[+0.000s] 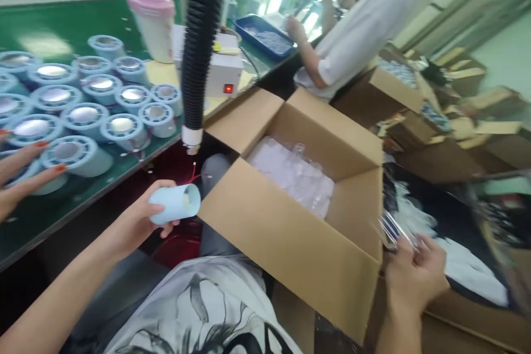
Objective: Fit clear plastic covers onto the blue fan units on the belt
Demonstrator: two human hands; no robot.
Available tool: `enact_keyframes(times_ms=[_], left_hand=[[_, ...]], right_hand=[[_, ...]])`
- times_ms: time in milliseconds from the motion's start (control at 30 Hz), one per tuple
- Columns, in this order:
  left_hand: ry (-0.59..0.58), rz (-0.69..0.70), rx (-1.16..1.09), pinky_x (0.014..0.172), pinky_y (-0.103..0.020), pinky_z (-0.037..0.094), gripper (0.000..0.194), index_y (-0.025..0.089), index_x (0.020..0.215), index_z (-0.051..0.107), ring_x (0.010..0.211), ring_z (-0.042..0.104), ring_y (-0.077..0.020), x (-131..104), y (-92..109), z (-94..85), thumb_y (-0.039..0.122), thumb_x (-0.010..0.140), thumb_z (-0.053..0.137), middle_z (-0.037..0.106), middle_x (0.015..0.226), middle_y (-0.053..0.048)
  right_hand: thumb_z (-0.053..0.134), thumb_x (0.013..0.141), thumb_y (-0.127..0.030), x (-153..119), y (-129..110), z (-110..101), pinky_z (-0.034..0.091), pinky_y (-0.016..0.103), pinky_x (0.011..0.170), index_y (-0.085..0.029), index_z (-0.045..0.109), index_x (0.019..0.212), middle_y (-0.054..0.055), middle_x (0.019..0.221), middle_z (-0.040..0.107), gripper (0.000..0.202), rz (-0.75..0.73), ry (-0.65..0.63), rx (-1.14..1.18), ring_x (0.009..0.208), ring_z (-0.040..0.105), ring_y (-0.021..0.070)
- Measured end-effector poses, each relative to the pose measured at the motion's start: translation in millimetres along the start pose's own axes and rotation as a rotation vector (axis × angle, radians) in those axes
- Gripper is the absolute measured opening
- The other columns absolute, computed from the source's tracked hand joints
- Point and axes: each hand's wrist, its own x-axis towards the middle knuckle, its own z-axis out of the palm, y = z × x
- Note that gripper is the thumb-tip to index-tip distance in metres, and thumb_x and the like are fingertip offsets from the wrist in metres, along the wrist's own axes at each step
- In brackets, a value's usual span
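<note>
My left hand (pixel 141 213) is closed around a light-blue hollow cylinder (pixel 172 204), its open end facing right. Thin red wires with small white connectors (pixel 194 172) stick up behind this cylinder. On the far right, my right hand (pixel 415 274) pinches a shiny, clear piece with dark and silver stripes (pixel 394 230); blur hides its exact kind. Between my hands stands an open cardboard box (pixel 290 243) with clear plastic pieces (pixel 296 171) inside. Rows of similar light-blue cylinders with round centres (pixel 85 116) stand on the green table to the left.
Another person's hand (pixel 25 177) reaches over cylinders at the left edge. A black ribbed hose (pixel 203 38) hangs in front of a white box with a red switch (pixel 224 69). A pink-lidded cup (pixel 153 27) stands behind. A co-worker's arm (pixel 309 58) is near a blue tray (pixel 263 38).
</note>
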Motion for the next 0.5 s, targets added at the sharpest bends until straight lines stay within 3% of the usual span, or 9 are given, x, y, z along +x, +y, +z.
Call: enact_keyframes(times_ms=[33,100,133,200,267,367,433,500], left_hand=[[0.014,-0.026,-0.004,0.038,-0.020,0.043,0.048,0.025,0.102,0.048,0.053,0.056,-0.0139,5.7,-2.7,1.2,0.042,0.064,0.072,0.063,0.073,0.002],[0.041,-0.064,0.019,0.035,-0.019,0.041,0.041,0.025,0.098,0.051,0.049,0.050,-0.0110,14.8,-6.8,5.3,0.048,0.069,0.068,0.062,0.074,0.003],[0.054,-0.079,0.044,0.035,-0.019,0.041,0.039,0.024,0.098,0.053,0.048,0.048,-0.0101,17.8,-8.1,7.8,0.051,0.071,0.065,0.062,0.074,0.003],[0.103,-0.106,0.102,0.037,-0.020,0.042,0.040,0.023,0.099,0.057,0.049,0.049,-0.0108,21.7,-8.6,12.6,0.053,0.073,0.062,0.064,0.076,0.001],[0.170,-0.125,0.125,0.043,-0.021,0.047,0.041,0.023,0.102,0.061,0.062,0.058,-0.0157,24.0,-7.1,15.4,0.048,0.070,0.066,0.068,0.086,-0.001],[0.205,-0.164,0.062,0.061,-0.023,0.054,0.035,0.025,0.099,0.066,0.089,0.062,-0.0225,27.0,-3.5,14.4,0.040,0.067,0.068,0.070,0.100,0.000],[0.212,-0.180,-0.006,0.065,-0.023,0.055,0.031,0.025,0.092,0.070,0.090,0.061,-0.0228,27.7,-2.0,11.9,0.040,0.065,0.068,0.071,0.097,0.001],[0.242,-0.162,-0.078,0.060,-0.024,0.055,0.030,0.022,0.087,0.071,0.082,0.062,-0.0213,25.4,-1.9,10.6,0.042,0.065,0.071,0.072,0.091,-0.002]], right_hand=[[0.041,0.077,-0.053,6.4,35.8,-17.2,0.045,0.060,0.082,-0.012,0.051,0.123,0.024,0.112,0.061,0.062,0.099,0.039,-0.100,0.104,0.059,0.0437],[0.050,0.066,-0.056,11.7,85.6,-41.4,0.041,0.068,0.078,-0.006,0.059,0.112,0.032,0.104,0.062,0.068,0.215,-0.115,-0.236,0.101,0.057,0.0524],[0.053,0.062,-0.056,13.5,97.5,-45.1,0.040,0.070,0.079,-0.005,0.062,0.105,0.034,0.103,0.061,0.067,0.217,-0.209,-0.242,0.101,0.056,0.0543],[0.051,0.063,-0.058,21.0,95.8,-32.4,0.040,0.065,0.087,-0.008,0.065,0.098,0.031,0.107,0.062,0.062,0.141,-0.348,-0.193,0.105,0.056,0.0487],[0.044,0.073,-0.057,35.1,68.4,5.6,0.042,0.052,0.096,-0.013,0.065,0.101,0.022,0.112,0.064,0.056,-0.011,-0.455,-0.070,0.109,0.059,0.0357],[0.046,0.084,-0.050,58.9,10.7,90.7,0.047,0.037,0.092,-0.020,0.065,0.103,0.011,0.113,0.066,0.041,-0.224,-0.667,0.086,0.107,0.060,0.0230],[0.052,0.088,-0.045,67.5,-20.2,146.1,0.048,0.036,0.087,-0.020,0.065,0.099,0.008,0.106,0.067,0.030,-0.301,-0.785,0.133,0.097,0.062,0.0184],[0.056,0.089,-0.041,67.3,-39.0,184.4,0.050,0.037,0.082,-0.015,0.063,0.094,0.005,0.096,0.067,0.028,-0.356,-0.890,0.158,0.087,0.063,0.0160]])
